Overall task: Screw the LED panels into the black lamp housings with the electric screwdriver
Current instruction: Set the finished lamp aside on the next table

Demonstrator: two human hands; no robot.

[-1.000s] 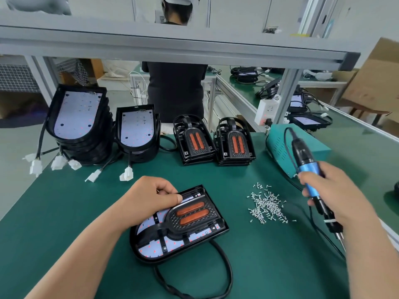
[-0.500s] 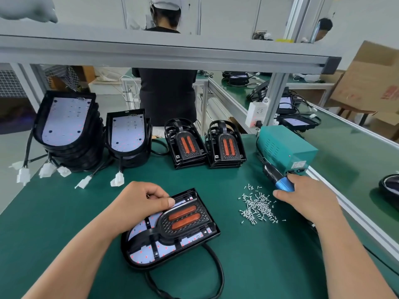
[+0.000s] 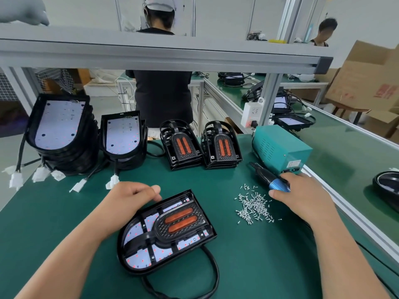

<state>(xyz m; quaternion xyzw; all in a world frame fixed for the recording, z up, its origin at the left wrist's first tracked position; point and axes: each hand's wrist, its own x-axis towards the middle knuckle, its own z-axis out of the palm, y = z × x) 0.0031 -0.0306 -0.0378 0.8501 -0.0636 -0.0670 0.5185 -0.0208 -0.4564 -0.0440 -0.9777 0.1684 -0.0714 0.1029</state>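
A black lamp housing with a white LED panel and an orange-lensed insert lies flat on the green mat in front of me. My left hand rests at its far-left rim with loosely curled fingers, gripping nothing that I can see. My right hand holds the blue grip of the electric screwdriver, which lies low on the mat, its black end pointing away to the left. A loose pile of small silver screws lies between the housing and my right hand.
Stacked housings with LED panels and dangling white plugs stand at the back left. Two stacks of orange-lensed inserts sit mid-back. A teal power box is at the right. A person in black stands beyond the bench.
My right hand has brought the screwdriver from upright in the air down flat onto the mat beside the teal box. My left hand has stayed at the housing.
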